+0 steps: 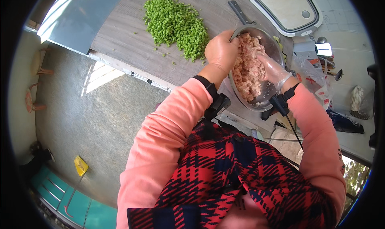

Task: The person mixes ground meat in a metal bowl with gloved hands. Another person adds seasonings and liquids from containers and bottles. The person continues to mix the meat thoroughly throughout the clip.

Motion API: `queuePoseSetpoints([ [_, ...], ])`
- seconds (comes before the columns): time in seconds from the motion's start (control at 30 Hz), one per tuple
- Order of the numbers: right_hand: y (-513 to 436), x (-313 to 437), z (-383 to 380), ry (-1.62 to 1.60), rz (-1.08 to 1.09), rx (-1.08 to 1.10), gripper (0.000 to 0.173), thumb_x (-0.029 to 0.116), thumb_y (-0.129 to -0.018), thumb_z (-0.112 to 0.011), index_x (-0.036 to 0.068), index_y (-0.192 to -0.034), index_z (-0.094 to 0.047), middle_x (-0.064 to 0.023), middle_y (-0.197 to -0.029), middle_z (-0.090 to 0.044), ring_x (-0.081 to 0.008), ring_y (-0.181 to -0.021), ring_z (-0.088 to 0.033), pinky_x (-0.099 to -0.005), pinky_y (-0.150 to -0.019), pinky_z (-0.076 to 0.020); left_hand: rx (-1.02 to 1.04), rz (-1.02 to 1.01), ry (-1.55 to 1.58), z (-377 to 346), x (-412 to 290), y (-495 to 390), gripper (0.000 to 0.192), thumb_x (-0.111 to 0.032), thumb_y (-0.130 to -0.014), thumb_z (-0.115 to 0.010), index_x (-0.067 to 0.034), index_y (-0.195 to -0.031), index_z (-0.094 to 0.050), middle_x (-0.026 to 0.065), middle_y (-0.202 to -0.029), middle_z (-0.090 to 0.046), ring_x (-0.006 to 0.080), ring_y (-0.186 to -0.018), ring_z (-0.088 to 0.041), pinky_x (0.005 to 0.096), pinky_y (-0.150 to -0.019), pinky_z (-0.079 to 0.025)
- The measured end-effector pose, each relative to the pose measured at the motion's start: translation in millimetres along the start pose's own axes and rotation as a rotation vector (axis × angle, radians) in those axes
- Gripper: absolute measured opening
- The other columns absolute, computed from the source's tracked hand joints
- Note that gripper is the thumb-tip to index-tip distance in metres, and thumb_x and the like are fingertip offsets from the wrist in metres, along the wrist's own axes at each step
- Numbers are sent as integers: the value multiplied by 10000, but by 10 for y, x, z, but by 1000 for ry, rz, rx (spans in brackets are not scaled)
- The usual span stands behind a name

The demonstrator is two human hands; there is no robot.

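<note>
A steel mixing bowl [267,108] holds a mass of pale pink minced meat [248,69]. My bare left hand [222,50] grips the bowl's rim on its left side. On my right hand [272,68] is a clear plastic glove; its fingers are sunk into the meat, so their closure is hidden. Left of the bowl lies a heap of chopped green vegetable [177,25] on the grey wood-patterned table [117,30]. A dark-handled utensil [239,12] rests just beyond the bowl, its far end partly hidden by the rim.
A white and grey plastic basin or board [284,7] stands at the back right. Along the right wall are a plastic bag [309,75], ladles [338,75] and other utensils. Low stools [39,98] and a yellow dustpan [81,165] stand on the floor to the left.
</note>
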State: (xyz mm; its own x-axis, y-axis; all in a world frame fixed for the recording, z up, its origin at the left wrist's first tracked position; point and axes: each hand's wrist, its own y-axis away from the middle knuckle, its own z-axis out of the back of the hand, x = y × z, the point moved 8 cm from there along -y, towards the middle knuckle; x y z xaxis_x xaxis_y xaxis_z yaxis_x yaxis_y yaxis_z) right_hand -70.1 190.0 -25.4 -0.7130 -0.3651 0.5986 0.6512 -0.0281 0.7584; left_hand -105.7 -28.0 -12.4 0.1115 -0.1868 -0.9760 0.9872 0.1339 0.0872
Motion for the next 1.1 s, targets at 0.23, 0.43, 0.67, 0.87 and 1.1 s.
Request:
queuePoseSetpoints([
  [0.23, 320, 589, -798, 1433, 638, -180, 467, 112, -806, -550, -60, -1224, -432, -196, -1102, -560, -320, -1072, -535, -354, -886, -428, 3, -10, -4, 12, -19, -1, 273, -268, -785, -625, -117, -1002, -695, 143, -811, -673, 299, -766, -647, 374, -697, -498],
  [0.43, -380, 297, -659, 1476, 191, 8, 346, 99, -778, -594, 7, -1109, -554, -231, -1009, -628, -365, -940, -612, -382, -795, -487, 5, -9, -1, -12, 18, -8, 287, -257, -783, -617, -120, -1024, -689, 143, -826, -676, 301, -785, -648, 364, -726, -498],
  [0.67, 166, 291, -160, 599, 259, -4, 506, 192, -842, -619, 21, -1290, -454, -132, -1253, -524, -211, -1100, -544, -316, -843, -453, 58, -9, -116, 52, -82, 14, 295, -309, -787, -586, -162, -1023, -686, 131, -846, -675, 307, -808, -641, 387, -732, -492],
  [0.87, -29, 147, 624, -99, 18, -421, 489, 401, -950, -407, 14, -1232, -505, -78, -1280, -472, -197, -959, -520, -356, -836, -425, 86, -83, -169, 2, -83, -25, 295, -304, -802, -577, -149, -1034, -673, 154, -855, -663, 335, -822, -627, 396, -733, -488],
  [1.1, -337, 1042, -743, 1171, 671, -58, 300, 262, -831, -508, 3, -840, -659, -202, -840, -652, -344, -739, -615, -388, -665, -477, 22, -102, -110, 8, -56, -41, 303, -301, -860, -573, -71, -1032, -669, 178, -934, -661, 324, -877, -637, 364, -779, -489],
])
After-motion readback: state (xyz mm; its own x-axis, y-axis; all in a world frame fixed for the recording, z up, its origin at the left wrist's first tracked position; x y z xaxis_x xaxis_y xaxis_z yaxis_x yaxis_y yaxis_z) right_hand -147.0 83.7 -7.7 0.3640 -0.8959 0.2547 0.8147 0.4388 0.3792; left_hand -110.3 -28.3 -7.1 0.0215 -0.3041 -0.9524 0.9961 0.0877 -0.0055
